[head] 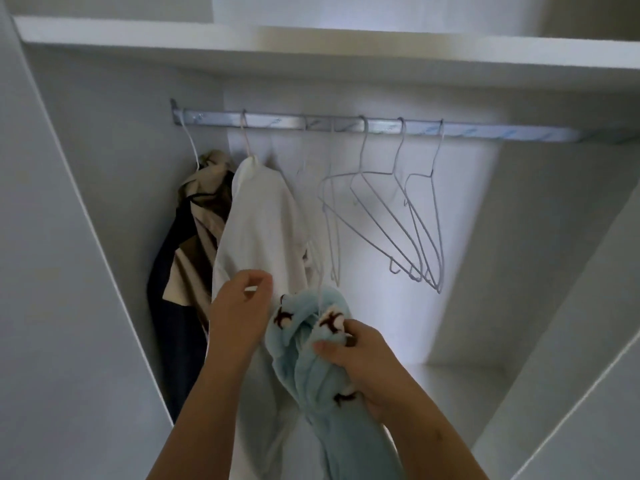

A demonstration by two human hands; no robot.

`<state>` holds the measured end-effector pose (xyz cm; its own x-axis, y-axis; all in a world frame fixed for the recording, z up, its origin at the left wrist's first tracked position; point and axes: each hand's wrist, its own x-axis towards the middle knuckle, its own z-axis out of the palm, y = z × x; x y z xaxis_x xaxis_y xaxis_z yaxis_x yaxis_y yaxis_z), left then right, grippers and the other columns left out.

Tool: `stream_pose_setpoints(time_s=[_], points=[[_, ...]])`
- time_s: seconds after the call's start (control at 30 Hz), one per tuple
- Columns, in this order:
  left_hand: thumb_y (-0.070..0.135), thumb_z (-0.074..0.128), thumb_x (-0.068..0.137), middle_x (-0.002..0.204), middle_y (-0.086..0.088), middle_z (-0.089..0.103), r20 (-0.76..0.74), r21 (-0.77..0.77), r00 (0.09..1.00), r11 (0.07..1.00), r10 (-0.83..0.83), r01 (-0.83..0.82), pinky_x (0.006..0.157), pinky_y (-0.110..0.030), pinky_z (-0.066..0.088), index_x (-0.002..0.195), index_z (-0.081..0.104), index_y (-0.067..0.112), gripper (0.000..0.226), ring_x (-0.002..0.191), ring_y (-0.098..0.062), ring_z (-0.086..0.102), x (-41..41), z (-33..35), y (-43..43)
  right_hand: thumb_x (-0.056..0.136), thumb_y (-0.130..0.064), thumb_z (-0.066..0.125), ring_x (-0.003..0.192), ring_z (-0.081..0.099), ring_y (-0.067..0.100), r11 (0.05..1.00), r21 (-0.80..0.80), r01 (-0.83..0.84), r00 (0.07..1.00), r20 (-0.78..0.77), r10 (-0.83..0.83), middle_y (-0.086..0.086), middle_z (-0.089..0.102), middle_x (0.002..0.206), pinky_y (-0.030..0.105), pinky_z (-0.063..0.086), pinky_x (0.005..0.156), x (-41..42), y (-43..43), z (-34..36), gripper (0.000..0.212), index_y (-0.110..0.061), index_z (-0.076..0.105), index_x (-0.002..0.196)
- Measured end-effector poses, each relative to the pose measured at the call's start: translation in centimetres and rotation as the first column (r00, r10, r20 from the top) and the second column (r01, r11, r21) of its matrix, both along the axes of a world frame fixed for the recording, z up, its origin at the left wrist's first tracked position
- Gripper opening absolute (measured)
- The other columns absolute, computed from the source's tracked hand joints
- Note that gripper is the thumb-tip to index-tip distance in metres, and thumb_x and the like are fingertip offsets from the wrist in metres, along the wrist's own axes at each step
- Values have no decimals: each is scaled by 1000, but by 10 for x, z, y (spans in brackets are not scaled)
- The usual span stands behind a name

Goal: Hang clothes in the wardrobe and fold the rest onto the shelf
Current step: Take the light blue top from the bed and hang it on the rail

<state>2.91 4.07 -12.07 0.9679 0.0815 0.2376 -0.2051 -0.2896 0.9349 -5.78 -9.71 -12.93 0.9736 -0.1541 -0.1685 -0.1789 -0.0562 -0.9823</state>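
Note:
My right hand (pixel 360 362) grips a light blue garment (pixel 311 362) with dark brown and white motifs, bunched low in the wardrobe opening. A thin white wire hanger (pixel 317 268) rises out of the garment's top, blurred. My left hand (pixel 239 313) is just left of it, fingers curled, in front of a white garment (pixel 263 230) that hangs on the metal rail (pixel 346 124). A beige and navy garment (pixel 194 237) hangs at the rail's far left.
Several bare wire hangers (pixel 391 216) hang on the rail right of centre. A white shelf (pixel 311 46) runs above the rail. The wardrobe floor (pixel 460 393) shows at lower right, side walls close in on both sides.

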Motion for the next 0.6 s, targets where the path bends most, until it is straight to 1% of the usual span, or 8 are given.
stream_pose_setpoints(time_s=[0.1, 0.17, 0.23, 0.3, 0.37, 0.47, 0.53, 0.6], points=[[25, 53, 92, 94, 5, 60, 32, 6, 999, 1000, 12, -12, 82, -31, 43, 85, 57, 32, 11, 86, -11, 55, 37, 10, 10, 85, -2, 56, 92, 66, 26, 1000, -16, 13, 1000, 23, -13, 16, 67, 103, 41, 54, 87, 41, 11, 13, 20, -12, 60, 101], [24, 53, 92, 93, 7, 59, 52, 41, 999, 999, 12, -14, 83, -30, 42, 83, 58, 32, 13, 89, -11, 53, 61, 15, 17, 85, 1, 53, 99, 63, 34, 999, -39, 30, 999, 37, -29, 21, 64, 108, 45, 53, 89, 68, 22, 22, 27, -8, 59, 110], [22, 53, 92, 90, 8, 59, 74, 63, 997, 998, 2, -6, 82, -28, 39, 81, 59, 30, 16, 89, -10, 52, 85, 22, 23, 84, 5, 51, 104, 60, 39, 995, -41, 94, 994, 61, -92, 24, 62, 112, 47, 51, 90, 94, 32, 30, 32, -3, 56, 115], [19, 53, 92, 94, 5, 60, 92, 73, 996, 997, -2, -5, 82, -26, 39, 86, 64, 23, 13, 90, -12, 53, 109, 31, 28, 86, 4, 50, 98, 63, 32, 990, -20, 139, 987, 87, -137, 19, 64, 107, 40, 54, 86, 118, 39, 40, 35, -5, 55, 119], [18, 52, 92, 99, 5, 59, 116, 119, 993, 993, -12, -2, 83, -25, 39, 96, 66, 19, 15, 92, -11, 52, 132, 40, 32, 87, 3, 48, 95, 64, 26, 988, 11, 155, 981, 118, -155, 15, 65, 105, 35, 55, 83, 140, 44, 52, 35, -5, 55, 119], [16, 51, 91, 104, 11, 53, 172, 189, 984, 982, -48, 15, 83, -20, 34, 103, 64, 21, 18, 97, -6, 48, 161, 53, 31, 85, 4, 48, 100, 63, 28, 977, 8, 215, 962, 171, -213, 17, 64, 110, 40, 53, 89, 169, 44, 69, 41, -5, 54, 125], [13, 53, 90, 106, 8, 53, 204, 229, 976, 973, -70, 22, 86, -20, 34, 106, 65, 17, 20, 102, -9, 48, 175, 59, 28, 84, 5, 49, 102, 62, 29, 967, 8, 253, 949, 194, -250, 17, 63, 113, 43, 52, 92, 185, 41, 78, 44, -5, 53, 127], [12, 53, 90, 113, 2, 55, 192, 262, 976, 964, -102, 49, 89, -20, 34, 109, 64, 14, 22, 107, -14, 49, 184, 57, 25, 84, 6, 49, 99, 63, 28, 955, 0, 298, 934, 205, -292, 17, 64, 111, 40, 53, 90, 197, 37, 82, 43, -4, 54, 125]])
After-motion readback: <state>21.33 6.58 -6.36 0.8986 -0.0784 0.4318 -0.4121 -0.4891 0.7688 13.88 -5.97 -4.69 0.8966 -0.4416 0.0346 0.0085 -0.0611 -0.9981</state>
